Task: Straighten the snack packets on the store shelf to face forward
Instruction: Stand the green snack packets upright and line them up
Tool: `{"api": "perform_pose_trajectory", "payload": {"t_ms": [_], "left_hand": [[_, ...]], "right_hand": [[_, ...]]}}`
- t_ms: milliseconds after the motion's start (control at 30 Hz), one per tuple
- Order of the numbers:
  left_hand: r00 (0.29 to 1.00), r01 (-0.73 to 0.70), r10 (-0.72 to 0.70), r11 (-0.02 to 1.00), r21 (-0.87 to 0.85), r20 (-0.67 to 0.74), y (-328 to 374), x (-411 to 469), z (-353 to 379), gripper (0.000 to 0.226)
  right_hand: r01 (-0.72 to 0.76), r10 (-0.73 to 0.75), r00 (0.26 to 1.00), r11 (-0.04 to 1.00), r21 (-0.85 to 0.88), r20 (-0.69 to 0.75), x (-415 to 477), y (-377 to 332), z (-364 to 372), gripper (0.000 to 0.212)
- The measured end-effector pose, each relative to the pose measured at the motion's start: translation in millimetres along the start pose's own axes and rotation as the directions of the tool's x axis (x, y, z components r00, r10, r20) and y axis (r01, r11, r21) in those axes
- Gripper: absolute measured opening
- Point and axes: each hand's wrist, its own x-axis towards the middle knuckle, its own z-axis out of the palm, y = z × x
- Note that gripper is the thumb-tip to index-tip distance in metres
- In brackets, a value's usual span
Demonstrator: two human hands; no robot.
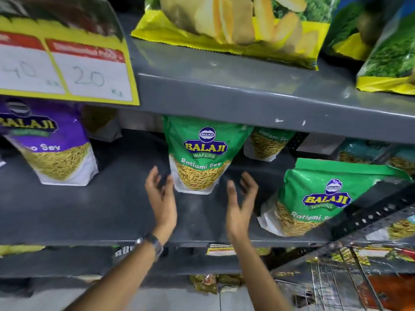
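Observation:
A green Ratlami Sev packet [202, 153] stands upright in the middle of the grey shelf [89, 209], its front facing me. My left hand [161, 198] is open just left of the packet's lower corner, fingertips close to it. My right hand [241, 205] is open a little to the right of the packet, palm turned toward it, not touching. A second green Ratlami Sev packet [323, 198] stands tilted at the right front of the shelf. A purple sev packet [51, 142] stands at the left. Another green packet [267, 144] sits behind the middle one.
The upper shelf edge [247, 99] overhangs the packets and carries yellow-green chip bags [231, 25]. A yellow price card [67, 70] hangs at top left. A perforated upright post [370, 212] crosses the right side. More snack packets sit on lower shelves [213, 281].

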Motion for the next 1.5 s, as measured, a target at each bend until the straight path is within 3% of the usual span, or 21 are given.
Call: {"api": "perform_pose_trajectory", "payload": {"t_ms": [67,133,233,367,533,767,933,1233,1400,1467,1500], "left_hand": [[0.984,0.022,-0.046,0.99,0.139,0.174,2.6,27.5,-0.4,0.053],[0.942,0.053,-0.125,0.972,0.231,0.312,3.0,47.2,-0.1,0.061],[0.886,0.128,-0.253,0.939,0.321,0.389,3.6,56.2,-1.4,0.067],[0.909,0.111,-0.236,0.932,0.346,0.343,1.0,49.2,-12.2,0.04],[0.906,0.053,-0.18,0.946,0.319,0.383,2.3,22.1,-28.7,0.026],[0.9,0.112,-0.196,0.968,0.226,0.389,5.6,-25.3,-49.1,0.053],[0.888,0.138,-0.218,0.966,0.217,0.405,11.0,-30.1,-48.4,0.021],[0.884,0.093,-0.197,0.963,0.254,0.423,11.2,-27.7,-51.8,0.024],[0.864,0.09,-0.199,0.965,0.247,0.462,12.2,-26.0,-52.9,0.027],[0.86,0.083,-0.197,0.964,0.251,0.471,12.9,-26.3,-55.8,0.03],[0.883,0.049,-0.156,0.969,0.244,0.443,17.2,-26.5,-58.7,0.032]], "right_hand": [[-0.26,0.25,0.965,0.95,0.172,0.075,36.6,4.9,14.2,0.047],[-0.37,0.338,0.926,0.904,0.216,0.17,60.9,14.0,19.9,0.042],[-0.306,0.262,0.919,0.945,0.113,0.296,66.7,14.5,26.3,0.011],[-0.271,0.244,0.94,0.959,0.087,0.238,57.0,9.3,27.4,0.028],[-0.219,0.203,0.959,0.974,0.065,0.198,27.7,15.5,3.4,0.027],[-0.178,0.175,0.973,0.984,0.004,0.149,-7.3,19.5,-20.1,0.03],[-0.181,0.178,0.976,0.984,0.009,0.122,-21.0,14.9,-25.3,0.032],[-0.114,0.11,0.987,0.993,0.033,0.113,-24.7,21.5,-26.3,0.027],[-0.12,0.118,0.992,0.991,0.057,0.036,-32.1,16.4,-19.3,0.024],[-0.036,0.035,0.992,0.999,-0.004,-0.124,-43.9,17.1,-16.9,0.018],[0.079,-0.095,0.962,0.994,-0.074,-0.255,-51.3,14.0,-14.3,0.024]]}}
